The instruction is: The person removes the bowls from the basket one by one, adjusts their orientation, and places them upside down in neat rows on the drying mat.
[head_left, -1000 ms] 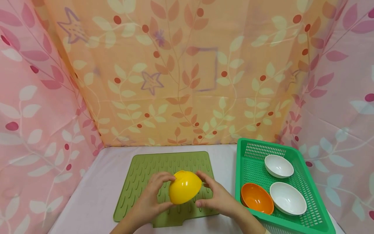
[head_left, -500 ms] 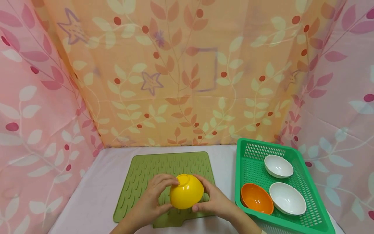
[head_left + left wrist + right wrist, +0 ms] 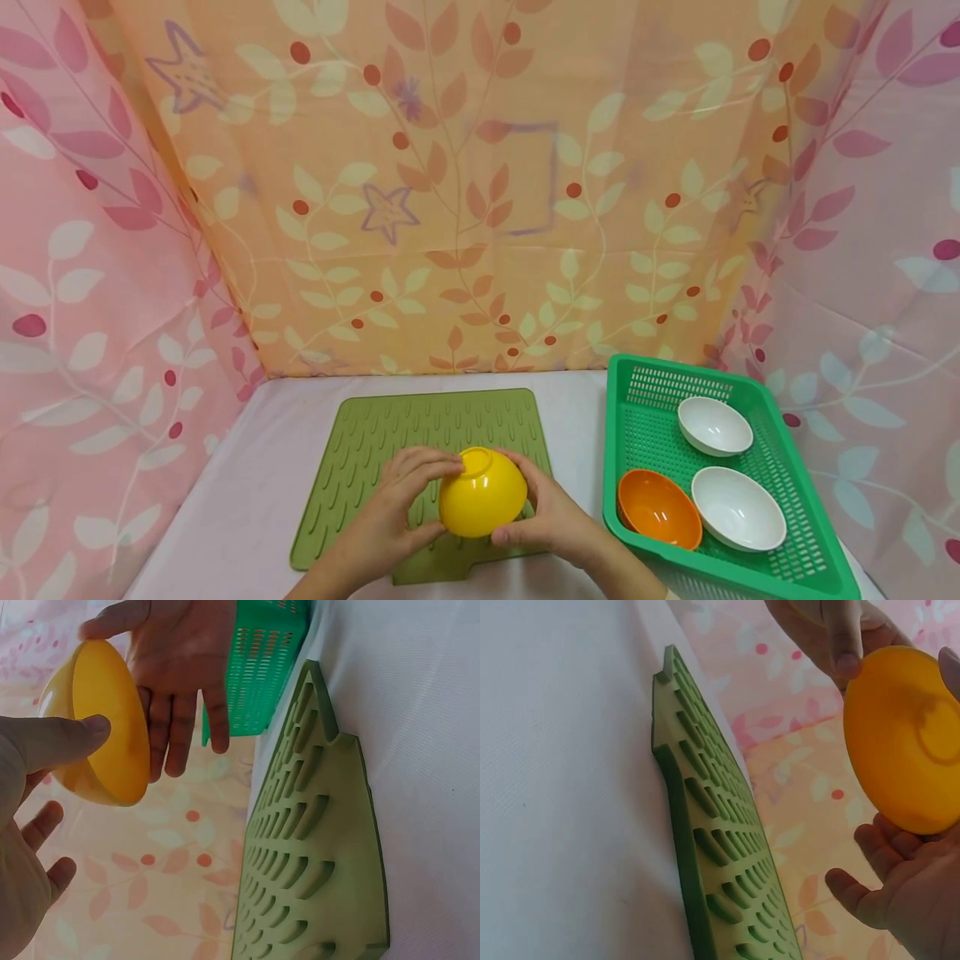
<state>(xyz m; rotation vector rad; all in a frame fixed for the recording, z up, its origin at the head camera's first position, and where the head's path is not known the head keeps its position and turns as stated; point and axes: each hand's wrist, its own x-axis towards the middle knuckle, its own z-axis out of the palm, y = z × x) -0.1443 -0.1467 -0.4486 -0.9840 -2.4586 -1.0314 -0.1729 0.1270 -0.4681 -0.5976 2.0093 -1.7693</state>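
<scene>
A glossy yellow bowl is held tilted, bottom up, over a green ridged drying mat. My left hand pinches it from the left, fingers by the foot ring. In the left wrist view, that hand's thumb lies across the opening of the bowl. On the other side, my right hand holds the bowl with the thumb at its lower edge and fingers behind. The right wrist view shows the bowl's translucent wall between both hands, clear of the mat.
On the right stands a green perforated basket. Inside lie an orange bowl, a white bowl and another white bowl farther back. A white cloth covers the table. Patterned curtains enclose the back and sides.
The right hand has closed in on the bowl from a looser touch. The bowl has turned, bringing its foot ring into view, and shifted slightly right and down.
</scene>
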